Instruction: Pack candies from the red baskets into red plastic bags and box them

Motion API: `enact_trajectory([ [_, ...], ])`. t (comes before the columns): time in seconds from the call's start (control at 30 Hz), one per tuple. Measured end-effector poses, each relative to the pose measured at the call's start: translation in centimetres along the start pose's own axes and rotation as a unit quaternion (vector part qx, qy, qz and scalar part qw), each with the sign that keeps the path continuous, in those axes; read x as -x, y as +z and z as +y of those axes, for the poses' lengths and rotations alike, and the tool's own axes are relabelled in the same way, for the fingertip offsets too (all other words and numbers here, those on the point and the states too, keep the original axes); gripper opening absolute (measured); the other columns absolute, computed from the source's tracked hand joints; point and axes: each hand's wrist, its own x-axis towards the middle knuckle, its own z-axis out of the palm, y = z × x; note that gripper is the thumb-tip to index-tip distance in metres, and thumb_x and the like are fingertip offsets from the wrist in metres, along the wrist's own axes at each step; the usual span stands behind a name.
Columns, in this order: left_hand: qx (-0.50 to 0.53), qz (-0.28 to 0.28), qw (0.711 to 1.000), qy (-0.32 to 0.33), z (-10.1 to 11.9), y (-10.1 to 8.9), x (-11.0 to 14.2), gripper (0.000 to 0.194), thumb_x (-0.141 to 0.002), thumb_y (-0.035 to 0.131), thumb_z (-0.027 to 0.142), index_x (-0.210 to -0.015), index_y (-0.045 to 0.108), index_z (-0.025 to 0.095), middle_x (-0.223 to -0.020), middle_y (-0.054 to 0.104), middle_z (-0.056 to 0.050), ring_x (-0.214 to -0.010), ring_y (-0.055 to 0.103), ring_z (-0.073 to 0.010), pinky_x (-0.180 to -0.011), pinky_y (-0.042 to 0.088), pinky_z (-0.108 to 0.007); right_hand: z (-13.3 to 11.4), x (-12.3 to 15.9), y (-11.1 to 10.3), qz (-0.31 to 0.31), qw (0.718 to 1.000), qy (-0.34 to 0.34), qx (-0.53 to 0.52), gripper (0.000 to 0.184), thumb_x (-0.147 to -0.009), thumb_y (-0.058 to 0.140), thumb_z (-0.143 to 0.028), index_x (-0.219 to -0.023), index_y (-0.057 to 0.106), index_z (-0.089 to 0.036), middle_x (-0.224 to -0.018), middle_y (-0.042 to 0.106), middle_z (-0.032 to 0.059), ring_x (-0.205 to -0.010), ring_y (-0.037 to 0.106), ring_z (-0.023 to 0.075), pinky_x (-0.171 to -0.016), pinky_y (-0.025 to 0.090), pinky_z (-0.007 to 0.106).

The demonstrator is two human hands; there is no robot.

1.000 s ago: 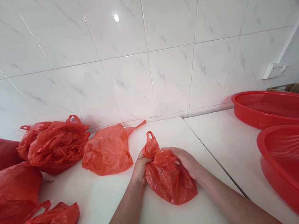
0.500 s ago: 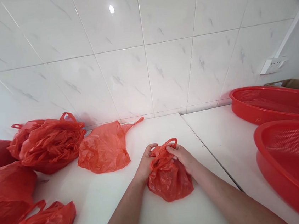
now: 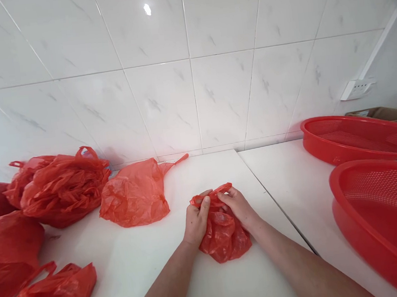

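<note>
A small crumpled red plastic bag (image 3: 224,235) rests on the white counter (image 3: 154,266) in the middle of the head view. My left hand (image 3: 196,222) grips its left top, fingers curled round the bunched plastic. My right hand (image 3: 238,205) pinches the bag's handles at the upper right. Both hands are closed on this bag and nearly touch each other above it.
Several other red plastic bags lie at the left: a loose one (image 3: 136,195) near the wall, a stuffed one (image 3: 61,189) and more along the left edge. Two red mesh baskets (image 3: 360,134) (image 3: 384,223) stand at the right. A white tiled wall with a socket (image 3: 355,89) is behind.
The upright handle of the bag has been pulled down and bunched together. The bag has become smaller and more compact between my hands, which moved closer together at its top.
</note>
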Motion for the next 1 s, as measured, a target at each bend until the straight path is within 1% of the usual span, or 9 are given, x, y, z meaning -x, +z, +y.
enact_trajectory([
  [0.1,0.042,-0.001,0.998,-0.048,-0.5,-0.4,-0.5,0.047,-0.087,0.046,0.048,-0.118,0.061,0.016,-0.101,0.069,-0.011,-0.101,0.062,-0.0261,-0.086,0.050,-0.039,-0.3,0.2,-0.4,-0.052,0.996,0.024,-0.069,0.022,-0.074,0.067,-0.037,-0.091,0.061,-0.024,-0.063,0.057,-0.0037,-0.055,0.050,0.0113,-0.058,0.040,0.026],
  [0.17,0.039,0.015,0.997,-0.069,-0.8,-0.7,-0.8,0.046,-0.086,0.049,0.048,-0.117,0.061,0.017,-0.102,0.069,-0.010,-0.100,0.062,-0.0250,-0.086,0.049,-0.038,-0.5,0.1,-0.7,-0.078,0.990,0.048,-0.106,0.028,-0.078,0.062,-0.046,-0.093,0.063,-0.023,-0.069,0.060,-0.0007,-0.062,0.053,0.0133,-0.064,0.043,0.029],
  [0.23,0.024,0.031,0.996,-0.080,-1.0,-0.8,-1.0,0.044,-0.084,0.052,0.047,-0.117,0.061,0.018,-0.106,0.068,-0.010,-0.101,0.061,-0.0239,-0.088,0.048,-0.036,-0.5,0.1,-1.0,-0.090,0.988,0.057,-0.108,0.036,-0.080,0.055,-0.054,-0.088,0.065,-0.020,-0.069,0.060,0.0012,-0.065,0.055,0.0146,-0.067,0.044,0.030],
  [0.3,0.012,0.037,0.996,-0.086,-1.0,-0.7,-1.1,0.043,-0.083,0.055,0.046,-0.116,0.061,0.019,-0.107,0.067,-0.009,-0.100,0.061,-0.0230,-0.087,0.048,-0.035,-0.4,-0.1,-1.1,-0.092,0.991,0.053,-0.083,0.032,-0.078,0.060,-0.050,-0.080,0.064,-0.019,-0.067,0.059,0.0006,-0.063,0.055,0.0137,-0.067,0.044,0.029],
  [0.4,0.001,0.050,0.996,-0.079,-0.8,-0.6,-0.9,0.041,-0.081,0.056,0.045,-0.113,0.062,0.019,-0.105,0.067,-0.008,-0.094,0.062,-0.0213,-0.082,0.048,-0.033,-0.3,-0.2,-1.0,-0.080,0.995,0.036,-0.038,0.019,-0.069,0.073,-0.031,-0.075,0.060,-0.019,-0.071,0.061,-0.0011,-0.064,0.056,0.0125,-0.066,0.044,0.028],
  [0.6,-0.031,0.085,0.995,-0.029,-0.2,-0.5,-0.6,0.032,-0.083,0.054,0.042,-0.105,0.062,0.021,-0.104,0.066,-0.005,-0.095,0.060,-0.0194,-0.084,0.046,-0.032,-0.2,0.0,-0.6,0.006,0.990,-0.016,0.138,0.037,-0.066,0.067,-0.023,-0.102,0.055,-0.024,-0.075,0.063,-0.0024,-0.063,0.056,0.0145,-0.058,0.044,0.027],
  [0.77,-0.094,0.084,0.992,0.032,0.4,-0.1,-0.1,0.016,-0.079,0.060,0.033,-0.091,0.056,0.022,-0.090,0.065,-0.001,-0.085,0.060,-0.0176,-0.080,0.047,-0.032,-0.1,0.2,-0.6,0.100,0.951,-0.097,0.278,0.006,-0.072,0.057,-0.026,-0.075,0.060,-0.023,-0.069,0.063,-0.0009,-0.062,0.052,0.0151,-0.055,0.040,0.027],
  [0.87,-0.117,0.074,0.989,0.047,0.4,0.2,0.1,0.013,-0.080,0.058,0.030,-0.090,0.054,0.023,-0.096,0.066,-0.002,-0.088,0.061,-0.0180,-0.081,0.047,-0.033,-0.2,0.0,-0.8,0.119,0.947,-0.112,0.277,0.012,-0.072,0.050,-0.023,-0.071,0.063,-0.023,-0.071,0.064,-0.0008,-0.064,0.053,0.0151,-0.059,0.041,0.028],
  [1.0,-0.172,0.063,0.978,0.099,-0.1,0.0,-0.1,0.004,-0.082,0.055,0.026,-0.084,0.054,0.023,-0.110,0.063,-0.004,-0.098,0.059,-0.0191,-0.085,0.046,-0.035,-0.6,-0.4,-1.4,0.085,0.976,-0.063,0.190,0.024,-0.068,0.051,-0.019,-0.085,0.067,-0.023,-0.077,0.067,-0.0004,-0.066,0.057,0.0152,-0.063,0.044,0.028],
])
